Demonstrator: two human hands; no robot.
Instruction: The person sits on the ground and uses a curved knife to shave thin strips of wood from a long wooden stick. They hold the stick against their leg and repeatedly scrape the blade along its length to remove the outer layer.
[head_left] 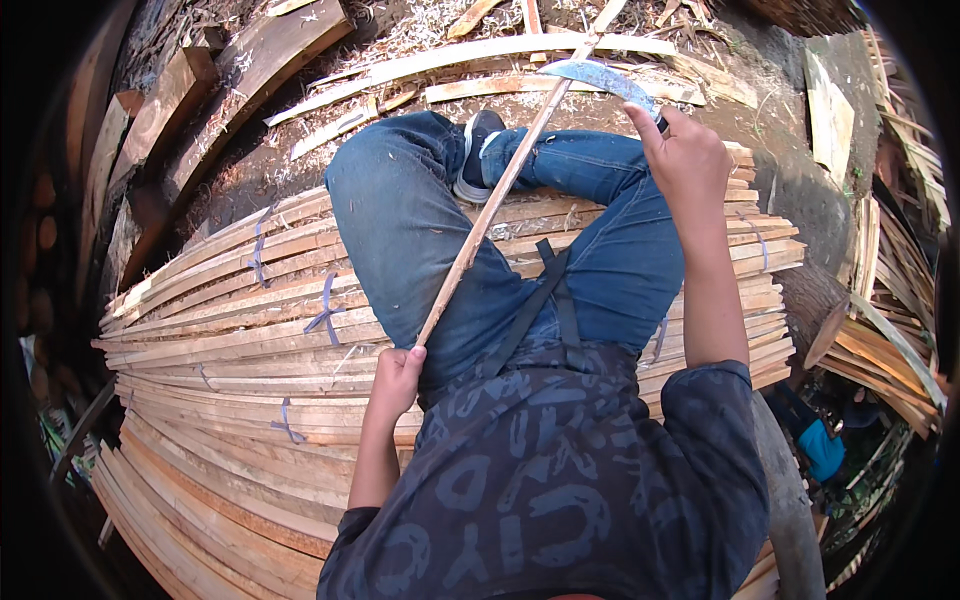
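Right hand is wrapped tight round the handle of a curved blade, which sits against the far end of a long thin slat. Left hand is fisted on the slat's near end, down by the hip, so the slat runs diagonally up across the lap, over the jeans. Honestly the sketchy bit is that the slat crosses right over the thighs and a shoe sits just beside it. If the blade skips off the grain or the slat flexes, I'd guess it heads toward a leg. The person sits on a big stack of bundled slats tied with blue straps, with shavings and offcuts on the dirt beyond.
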